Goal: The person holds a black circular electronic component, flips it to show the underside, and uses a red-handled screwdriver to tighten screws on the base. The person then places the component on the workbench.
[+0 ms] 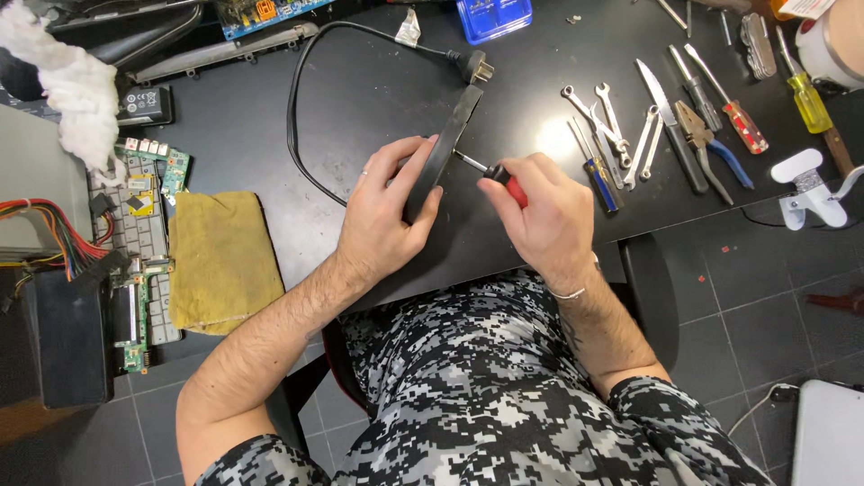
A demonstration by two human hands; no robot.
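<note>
My left hand (389,211) grips a flat black device (447,144) that stands on its edge on the black table (360,90). A black power cable (297,99) with a plug (477,67) loops behind it. My right hand (544,219) holds a screwdriver with a red and black handle (506,182). Its metal shaft touches the right face of the device.
Wrenches (605,121), pliers (706,139), a knife and more screwdrivers (738,112) lie at the right. A yellow cloth (220,261), circuit boards (139,243) and a black box (67,337) are at the left. A blue case (493,18) sits at the back.
</note>
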